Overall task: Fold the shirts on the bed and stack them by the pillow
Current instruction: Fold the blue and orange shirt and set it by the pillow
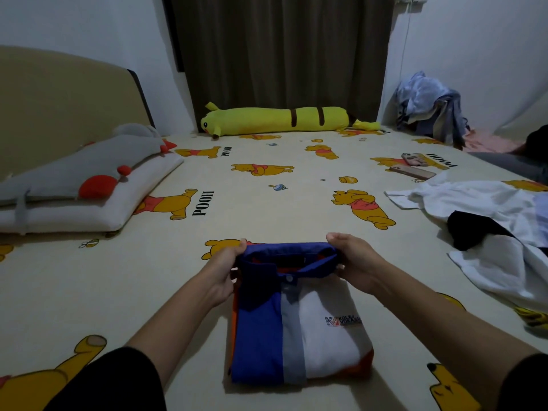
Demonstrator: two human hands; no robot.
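A folded blue, grey and white shirt [299, 327] with orange trim lies on the bed [267, 209] right in front of me. My left hand [225, 268] grips the left end of its blue collar. My right hand [355, 262] grips the collar's right end. A loose pile of unfolded white and black shirts [492, 226] lies at the right side of the bed. The white pillow [98, 203] sits at the left, with a grey and red cushion [74, 170] lying on top of it.
A long yellow plush bolster [281, 120] lies along the far edge below the dark curtain. Two phones [415, 166] rest on the sheet at the right. Clothes [430, 108] are heaped in the far right corner. A beige headboard [59, 99] stands at the left.
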